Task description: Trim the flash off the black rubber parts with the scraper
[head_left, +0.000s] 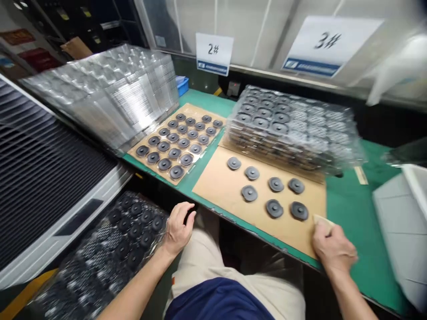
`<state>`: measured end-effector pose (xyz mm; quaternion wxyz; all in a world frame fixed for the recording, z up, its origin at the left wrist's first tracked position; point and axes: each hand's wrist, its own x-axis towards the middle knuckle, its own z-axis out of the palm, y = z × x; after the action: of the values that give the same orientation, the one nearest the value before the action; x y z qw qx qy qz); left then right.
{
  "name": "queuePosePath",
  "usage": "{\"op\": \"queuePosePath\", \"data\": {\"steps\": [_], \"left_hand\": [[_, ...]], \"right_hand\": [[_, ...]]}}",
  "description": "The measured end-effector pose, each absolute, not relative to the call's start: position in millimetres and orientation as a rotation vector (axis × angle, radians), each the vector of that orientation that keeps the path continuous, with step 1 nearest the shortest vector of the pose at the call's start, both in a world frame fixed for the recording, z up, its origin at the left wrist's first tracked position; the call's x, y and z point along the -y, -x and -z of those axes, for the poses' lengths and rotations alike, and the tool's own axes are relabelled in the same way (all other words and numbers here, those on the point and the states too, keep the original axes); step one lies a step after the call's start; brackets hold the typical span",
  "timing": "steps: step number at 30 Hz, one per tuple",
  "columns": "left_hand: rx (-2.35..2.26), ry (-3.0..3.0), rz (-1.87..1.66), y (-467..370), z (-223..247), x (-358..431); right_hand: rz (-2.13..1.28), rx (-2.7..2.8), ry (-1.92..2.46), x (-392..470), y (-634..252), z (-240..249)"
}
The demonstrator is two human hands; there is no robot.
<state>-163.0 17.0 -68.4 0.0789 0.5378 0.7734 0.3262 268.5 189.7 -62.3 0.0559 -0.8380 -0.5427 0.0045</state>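
Observation:
My left hand (179, 227) hovers in front of the table edge, above my lap, its thumb and fingers curved apart with nothing between them. At the right end of a brown cardboard sheet (216, 182), my right hand (332, 246) is closed on a small pale pad (323, 221). Several dark round parts (274, 208) lie spread on that sheet. To the left, a clear tray (176, 151) on cardboard carries rows of similar parts. Behind the sheet stands a stack of filled clear trays (290, 129).
A tall stack of clear trays (126, 98) stands at the back left. More filled trays (133, 235) sit low at the left, beside a dark ribbed surface (43, 178). A grey bin (403, 222) borders the green table (360, 200) on the right.

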Motion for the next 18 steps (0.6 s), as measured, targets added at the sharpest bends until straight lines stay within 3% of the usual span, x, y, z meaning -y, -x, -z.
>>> {"op": "queuePosePath", "data": {"steps": [9, 18], "left_hand": [[-2.027, -1.994, -0.928, 126, 65, -115], [-2.09, -1.866, -0.967, 142, 71, -246]], "right_hand": [[-0.098, 1.725, 2.419, -193, -267, 58], [-0.216, 1.702, 2.334, -195, -270, 57]]}}
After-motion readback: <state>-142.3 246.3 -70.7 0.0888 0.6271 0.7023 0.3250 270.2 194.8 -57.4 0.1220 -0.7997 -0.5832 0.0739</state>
